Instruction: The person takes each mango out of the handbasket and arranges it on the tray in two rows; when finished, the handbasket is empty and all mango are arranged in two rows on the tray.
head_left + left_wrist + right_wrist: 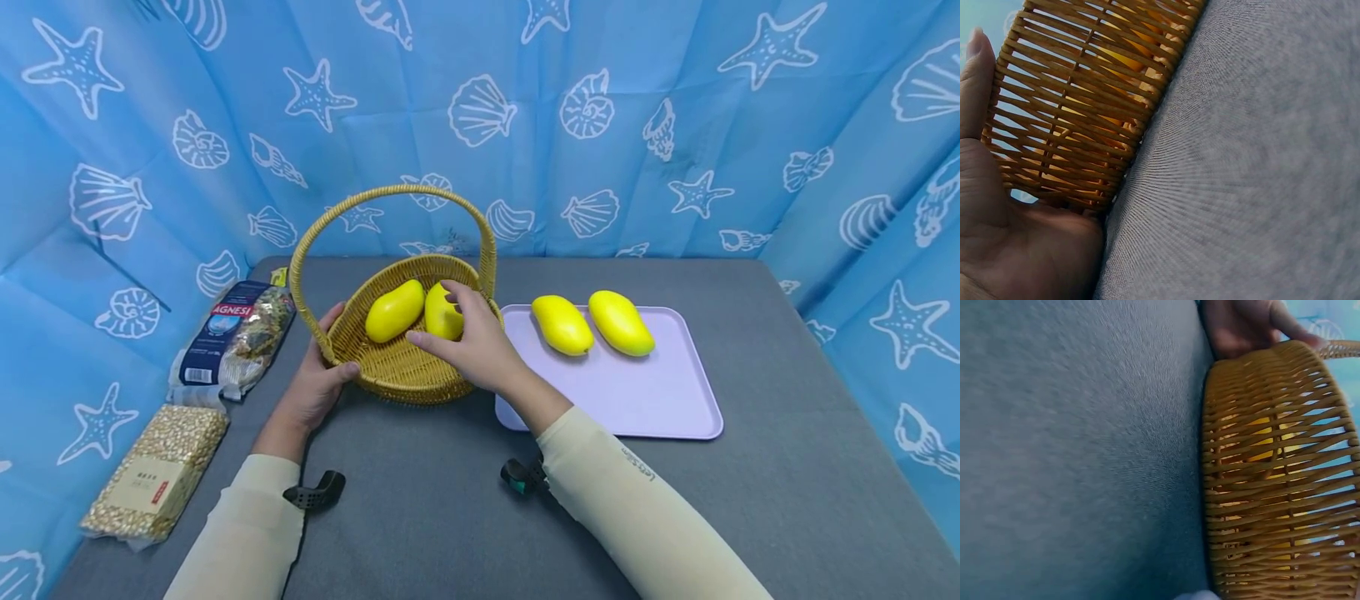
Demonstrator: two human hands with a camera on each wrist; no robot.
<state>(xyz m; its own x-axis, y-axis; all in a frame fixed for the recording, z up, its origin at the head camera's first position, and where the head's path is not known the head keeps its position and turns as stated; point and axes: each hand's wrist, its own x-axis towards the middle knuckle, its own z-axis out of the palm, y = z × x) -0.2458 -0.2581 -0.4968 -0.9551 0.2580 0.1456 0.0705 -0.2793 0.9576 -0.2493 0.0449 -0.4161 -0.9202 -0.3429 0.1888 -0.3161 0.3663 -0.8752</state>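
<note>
A wicker basket (408, 387) with a tall arched handle stands on the table, and my left hand (315, 387) grips its left end, the thumb by the rim. Inside lie two yellow mangoes, a left mango (395, 312) and a right mango (437, 312). My right hand (483, 343) is over the basket's right side, thumb and fingers spread apart, partly covering the right mango. Whether its hidden fingers touch that fruit cannot be seen. The left wrist view shows the left palm (1029, 250) against the woven wall (1085, 94). Mango yellow shows through the weave (1279, 487) in the right wrist view.
Right of the basket, a lilac tray (637, 408) bears two more mangoes (562, 325) side by side. At the left lie a pasta bag (236, 333) and a vacuum-packed block of grain (153, 475). A blue shell-patterned curtain (540, 167) surrounds the grey table (420, 508).
</note>
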